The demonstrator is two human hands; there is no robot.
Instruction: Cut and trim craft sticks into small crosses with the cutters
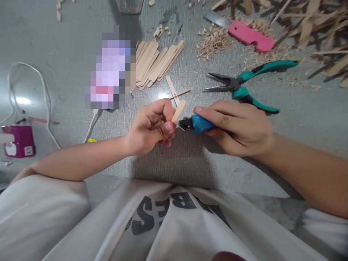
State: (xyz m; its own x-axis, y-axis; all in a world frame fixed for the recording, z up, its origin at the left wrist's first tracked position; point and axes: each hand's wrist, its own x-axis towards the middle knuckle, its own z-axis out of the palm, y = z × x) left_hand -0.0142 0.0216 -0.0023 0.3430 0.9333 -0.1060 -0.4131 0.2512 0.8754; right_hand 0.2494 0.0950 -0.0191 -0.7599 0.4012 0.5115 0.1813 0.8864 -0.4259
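Note:
My left hand [154, 127] pinches a wooden craft stick [178, 110] between thumb and fingers, its rounded end pointing up and to the right. My right hand [236, 127] is closed around a blue utility knife [202, 124] with a black head. The knife's tip is right beside the lower part of the stick; whether they touch, I cannot tell. Just beyond my left hand, another craft stick [172, 87] lies on the table, with a thin wooden sliver [185, 92] across it. Green-handled long-nose pliers [236, 84] lie with jaws apart beyond my right hand.
A row of craft sticks [154, 65] lies beyond my left hand, beside a blurred-out phone [108, 69] on a white cable [92, 125]. A pink-handled knife [251, 36] rests on wood shavings [214, 41]. Strips [310, 21] are heaped far right; a purple adapter [20, 141] sits left.

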